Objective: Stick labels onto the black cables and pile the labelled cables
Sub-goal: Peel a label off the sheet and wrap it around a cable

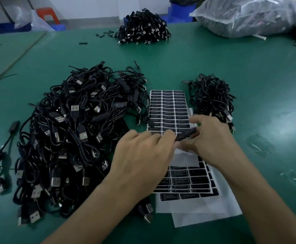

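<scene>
Fingers (167, 136) of left hand (140, 155) and right hand (212, 140) pinch a slim black cable housing (186, 134) above white sheets of black labels (168, 110); tangled black USB-cable heap (73, 134) at left.

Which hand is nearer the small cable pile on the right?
Right. The right hand is just in front of the small cable pile; the left hand is farther left.

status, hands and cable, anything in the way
Left grip, right grip both pinching a black oblong cable module. Held above white sheet of black labels. Black cable heap at left, not blocking.
</scene>
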